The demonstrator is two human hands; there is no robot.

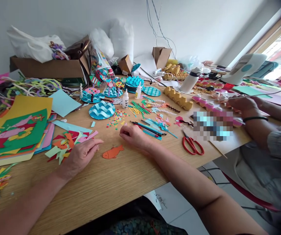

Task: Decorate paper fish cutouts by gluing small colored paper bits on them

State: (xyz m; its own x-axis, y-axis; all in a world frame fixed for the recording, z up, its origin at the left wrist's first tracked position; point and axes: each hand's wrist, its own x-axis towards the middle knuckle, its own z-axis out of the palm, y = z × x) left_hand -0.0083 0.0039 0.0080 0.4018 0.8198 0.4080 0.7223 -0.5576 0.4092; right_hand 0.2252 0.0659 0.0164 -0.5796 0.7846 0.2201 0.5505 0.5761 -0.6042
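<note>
Both forearms stretch out; left hand (80,156) and right hand (133,135) rest palm-down.

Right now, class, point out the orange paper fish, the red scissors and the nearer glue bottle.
orange paper fish (113,152), head view, middle of its body.
red scissors (192,145), head view, where the red handles meet.
glue bottle (125,100), head view, white body.

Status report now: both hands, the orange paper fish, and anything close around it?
Left hand flat on table, empty. Right hand empty, curled. Orange fish lies between them, untouched. Paper scraps left, scissors right.
</note>
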